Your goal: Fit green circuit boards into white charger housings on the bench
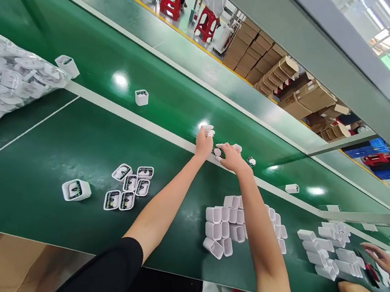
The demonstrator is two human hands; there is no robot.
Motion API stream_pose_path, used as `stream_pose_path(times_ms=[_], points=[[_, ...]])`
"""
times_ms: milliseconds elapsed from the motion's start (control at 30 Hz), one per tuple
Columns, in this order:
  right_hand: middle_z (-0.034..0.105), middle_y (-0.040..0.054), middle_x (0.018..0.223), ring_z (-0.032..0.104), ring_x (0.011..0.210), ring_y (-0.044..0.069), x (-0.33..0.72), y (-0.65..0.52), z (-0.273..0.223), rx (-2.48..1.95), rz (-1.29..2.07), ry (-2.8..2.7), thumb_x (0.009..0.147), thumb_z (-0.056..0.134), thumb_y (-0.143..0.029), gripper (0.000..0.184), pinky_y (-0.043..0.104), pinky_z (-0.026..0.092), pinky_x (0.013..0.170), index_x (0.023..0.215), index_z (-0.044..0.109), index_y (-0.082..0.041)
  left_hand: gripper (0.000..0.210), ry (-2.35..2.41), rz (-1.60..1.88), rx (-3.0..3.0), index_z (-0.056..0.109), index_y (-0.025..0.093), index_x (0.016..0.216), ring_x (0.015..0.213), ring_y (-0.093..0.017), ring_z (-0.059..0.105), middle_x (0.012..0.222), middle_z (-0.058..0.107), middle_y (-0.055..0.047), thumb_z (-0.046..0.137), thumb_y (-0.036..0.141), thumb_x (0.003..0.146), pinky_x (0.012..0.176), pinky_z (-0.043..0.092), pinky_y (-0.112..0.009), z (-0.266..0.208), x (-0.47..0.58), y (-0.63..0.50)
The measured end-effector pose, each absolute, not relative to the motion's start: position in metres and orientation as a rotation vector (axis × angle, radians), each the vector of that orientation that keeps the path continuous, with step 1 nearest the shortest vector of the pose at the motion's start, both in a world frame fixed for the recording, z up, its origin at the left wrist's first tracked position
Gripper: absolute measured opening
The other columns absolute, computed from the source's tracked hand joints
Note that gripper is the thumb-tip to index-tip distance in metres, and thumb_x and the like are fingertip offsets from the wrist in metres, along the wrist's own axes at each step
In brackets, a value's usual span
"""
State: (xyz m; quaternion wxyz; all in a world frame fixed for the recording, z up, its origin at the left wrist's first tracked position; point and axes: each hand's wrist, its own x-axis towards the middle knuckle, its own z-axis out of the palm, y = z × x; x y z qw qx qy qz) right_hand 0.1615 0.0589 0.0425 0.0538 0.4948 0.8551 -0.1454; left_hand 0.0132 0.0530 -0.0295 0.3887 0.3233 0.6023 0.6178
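My left hand (204, 143) is over the belt edge with its fingers curled, white covers on the fingertips. Whatever it may hold is too small to make out. Close beside it, my right hand (232, 158), also with white fingertips, has thumb and fingers around a small circuit board with a round white part (217, 153). A similar board (251, 161) lies just right of that hand. Open white housings (216, 231) stand grouped under my right forearm. Left of my left forearm sit several white housings with boards and wires inside (130, 183), and a larger one (76, 190) lies apart.
A clear bag of white parts (0, 78) lies at the left. Single housings (141, 97) sit on the green belt (172, 105). At the right, a co-worker's hand (381, 258) is near more housings (319, 251) and red-handled pliers (371, 274). A metal beam (310, 40) crosses overhead.
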Motion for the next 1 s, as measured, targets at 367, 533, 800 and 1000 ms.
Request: stream_pose_path(times_ms=[367,533,800,1000], points=[[0.077,0.0080,0.111,0.070,0.095,0.025,0.149,0.059,0.056,1.920,-1.287,2.980,0.091,0.069,-0.053,0.040,0.045,0.060,0.093,0.118,0.070,-0.024,0.029,1.638,1.609,0.912,0.062,0.021,0.139,0.112,-0.022,0.074,0.134,0.072,-0.013,0.053,0.023,0.111,0.105,0.059,-0.038,-0.031,0.000,0.048],[0.069,0.0017,0.092,0.063,0.075,0.017,0.205,0.033,0.105,2.105,-1.879,2.991,0.096,0.047,-0.068,0.049,0.034,0.059,0.073,0.109,0.070,-0.027,0.058,1.508,1.462,1.288,0.071,0.023,0.133,0.139,-0.031,0.067,0.150,0.064,-0.013,0.092,0.016,0.080,0.117,0.056,-0.043,-0.031,0.029,0.048],[0.081,0.0047,0.101,0.065,0.070,0.014,0.262,-0.021,0.146,2.003,-2.821,2.978,0.096,0.081,-0.066,0.041,0.033,0.061,0.070,0.104,0.082,-0.025,0.036,1.497,1.460,1.374,0.057,0.023,0.097,0.112,-0.029,0.073,0.108,0.072,-0.008,0.085,0.005,0.082,0.106,0.059,-0.048,-0.028,0.035,0.049],[0.086,0.0051,0.117,0.082,0.091,0.022,0.255,-0.050,0.152,1.823,-2.370,3.502,0.083,0.095,-0.042,0.051,0.040,0.071,0.084,0.131,0.084,-0.031,0.046,1.291,1.729,1.426,0.044,0.027,0.105,0.118,-0.020,0.076,0.125,0.071,-0.007,0.086,0.019,0.087,0.102,0.061,-0.036,0.025,0.044,0.039]])
